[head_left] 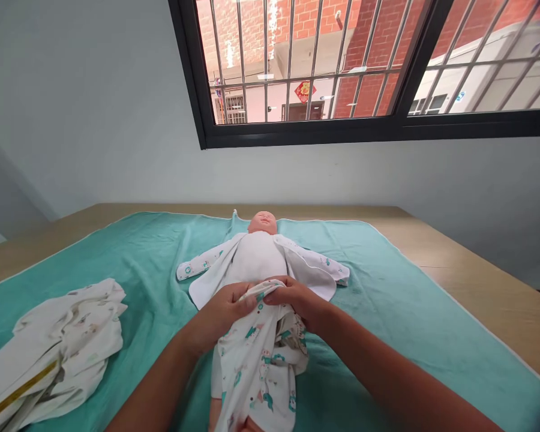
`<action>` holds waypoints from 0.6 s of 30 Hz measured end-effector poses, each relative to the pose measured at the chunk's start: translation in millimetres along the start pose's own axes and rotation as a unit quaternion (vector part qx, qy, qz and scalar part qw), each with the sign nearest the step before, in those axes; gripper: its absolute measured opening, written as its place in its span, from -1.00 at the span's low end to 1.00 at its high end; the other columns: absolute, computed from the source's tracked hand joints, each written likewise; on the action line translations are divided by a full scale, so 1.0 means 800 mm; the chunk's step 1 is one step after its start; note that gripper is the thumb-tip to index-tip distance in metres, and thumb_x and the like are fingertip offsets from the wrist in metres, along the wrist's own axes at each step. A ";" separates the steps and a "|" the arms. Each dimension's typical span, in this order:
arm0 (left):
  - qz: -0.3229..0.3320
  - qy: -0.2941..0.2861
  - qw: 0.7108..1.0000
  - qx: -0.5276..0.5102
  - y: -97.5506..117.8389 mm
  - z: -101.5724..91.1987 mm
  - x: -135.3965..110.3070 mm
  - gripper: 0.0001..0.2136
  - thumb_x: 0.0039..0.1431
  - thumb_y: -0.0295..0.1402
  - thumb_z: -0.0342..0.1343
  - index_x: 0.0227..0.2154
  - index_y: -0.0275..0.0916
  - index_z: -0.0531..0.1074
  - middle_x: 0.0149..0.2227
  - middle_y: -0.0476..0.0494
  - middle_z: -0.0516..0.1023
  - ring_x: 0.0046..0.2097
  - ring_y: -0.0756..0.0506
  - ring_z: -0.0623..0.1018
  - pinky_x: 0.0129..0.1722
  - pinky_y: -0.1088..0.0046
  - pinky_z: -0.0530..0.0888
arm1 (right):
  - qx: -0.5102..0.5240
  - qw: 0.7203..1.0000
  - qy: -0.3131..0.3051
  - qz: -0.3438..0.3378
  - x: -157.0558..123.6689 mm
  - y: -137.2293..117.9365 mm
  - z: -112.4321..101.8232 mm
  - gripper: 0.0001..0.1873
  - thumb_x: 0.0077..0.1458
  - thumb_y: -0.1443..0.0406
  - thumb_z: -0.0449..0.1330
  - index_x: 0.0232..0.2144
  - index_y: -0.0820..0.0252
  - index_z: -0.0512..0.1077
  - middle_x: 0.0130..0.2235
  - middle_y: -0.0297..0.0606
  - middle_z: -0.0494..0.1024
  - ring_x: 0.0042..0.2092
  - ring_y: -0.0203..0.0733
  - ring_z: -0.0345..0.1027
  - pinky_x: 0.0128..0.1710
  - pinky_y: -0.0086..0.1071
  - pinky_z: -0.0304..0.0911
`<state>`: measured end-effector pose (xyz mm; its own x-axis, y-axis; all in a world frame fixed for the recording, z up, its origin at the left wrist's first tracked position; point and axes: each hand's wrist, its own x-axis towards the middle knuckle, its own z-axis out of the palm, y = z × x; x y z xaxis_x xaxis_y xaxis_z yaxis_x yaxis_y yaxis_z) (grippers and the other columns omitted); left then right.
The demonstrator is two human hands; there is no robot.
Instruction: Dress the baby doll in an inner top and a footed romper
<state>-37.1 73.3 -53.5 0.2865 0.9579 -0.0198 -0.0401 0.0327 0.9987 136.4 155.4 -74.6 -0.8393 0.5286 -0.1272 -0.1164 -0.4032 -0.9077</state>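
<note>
A baby doll (263, 223) lies on its back, head toward the wall, with a white top over its belly (258, 258). Its arms are spread in the sleeves of an open white printed jacket (207, 261). Over the lower body, my left hand (229, 312) and my right hand (299, 303) pinch the upper edge of white printed baby pants (256, 354) between thumbs and fingers. The cloth is bunched at the right and hangs toward me. Bits of the doll's legs show at the bottom edge; the rest of them is covered by cloth.
A teal blanket (148, 270) covers most of the wooden table (468, 270). At the left lies a crumpled heap of white printed cloth (81, 342) with a yellow-brown strip (20, 393). Behind the table are a wall and a barred window (306, 66).
</note>
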 end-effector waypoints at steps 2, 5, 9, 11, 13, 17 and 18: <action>-0.017 -0.021 0.997 0.067 0.004 -0.006 -0.003 -0.57 -0.02 -0.11 0.28 -0.15 -0.31 0.48 -0.21 -0.13 0.53 -0.19 -0.15 0.48 -0.20 0.40 0.39 | 0.041 0.999 0.005 -0.007 0.002 0.005 -0.002 -0.84 -0.15 0.33 0.32 -0.45 0.28 0.44 -0.51 -0.36 0.49 -0.50 -0.29 0.36 -0.50 -0.45 0.28; -0.059 -0.017 0.988 0.140 0.011 -0.010 -0.007 -0.54 -0.11 -0.22 0.35 -0.11 -0.27 0.47 -0.22 -0.08 0.55 -0.17 -0.16 0.49 -0.20 0.42 0.40 | 0.092 0.996 0.000 -0.018 0.003 0.009 -0.004 -0.87 -0.14 0.35 0.28 -0.48 0.24 0.39 -0.55 -0.40 0.44 -0.54 -0.31 0.30 -0.55 -0.47 0.23; -0.085 -0.046 0.988 0.124 0.013 -0.003 -0.009 -0.71 0.04 -0.21 0.26 -0.23 -0.29 0.55 -0.22 -0.11 0.59 -0.18 -0.16 0.52 -0.21 0.44 0.40 | 0.114 0.992 -0.041 -0.041 0.002 0.010 -0.007 -0.82 -0.12 0.37 0.31 -0.53 0.25 0.33 -0.57 -0.42 0.38 -0.56 -0.38 0.24 -0.59 -0.53 0.16; -0.083 -0.013 0.996 0.027 0.009 0.002 -0.007 -0.69 0.13 -0.17 0.19 -0.20 -0.32 0.55 -0.24 -0.18 0.61 -0.22 -0.15 0.55 -0.23 0.42 0.42 | 0.092 0.994 -0.055 -0.038 0.001 0.008 -0.007 -0.81 -0.08 0.31 0.34 -0.44 0.26 0.39 -0.51 -0.39 0.43 -0.52 -0.38 0.29 -0.53 -0.53 0.21; -0.066 0.038 0.993 -0.091 0.003 0.007 -0.005 -0.64 0.15 -0.16 0.17 -0.12 -0.34 0.53 -0.26 -0.24 0.62 -0.27 -0.16 0.57 -0.23 0.39 0.45 | 0.051 0.995 -0.078 -0.021 0.001 0.002 -0.005 -0.66 -0.09 0.21 0.38 -0.29 0.28 0.44 -0.39 -0.30 0.50 -0.41 -0.32 0.40 -0.41 -0.49 0.31; -0.051 0.099 0.970 -0.217 -0.001 0.017 0.001 -0.60 0.14 -0.14 0.18 -0.11 -0.38 0.52 -0.32 -0.28 0.62 -0.35 -0.15 0.58 -0.31 0.38 0.48 | -0.047 0.990 -0.133 0.027 0.002 -0.013 -0.002 -0.41 -0.22 0.22 0.46 -0.10 0.25 0.44 -0.22 -0.22 0.55 -0.21 -0.16 0.47 -0.22 -0.35 0.39; -0.053 0.107 0.968 -0.222 -0.001 0.019 0.001 -0.59 0.14 -0.12 0.18 -0.12 -0.39 0.52 -0.34 -0.28 0.61 -0.36 -0.15 0.58 -0.33 0.39 0.48 | -0.071 0.987 -0.136 0.040 0.002 -0.015 -0.002 -0.41 -0.24 0.27 0.47 -0.09 0.23 0.44 -0.22 -0.23 0.56 -0.19 -0.14 0.48 -0.19 -0.32 0.40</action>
<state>-22.6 69.7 -53.4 0.1081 0.9781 -0.1779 -0.4420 0.2076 0.8727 137.4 162.2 -65.0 -0.9566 0.2711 -0.1064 0.0158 -0.3165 -0.9485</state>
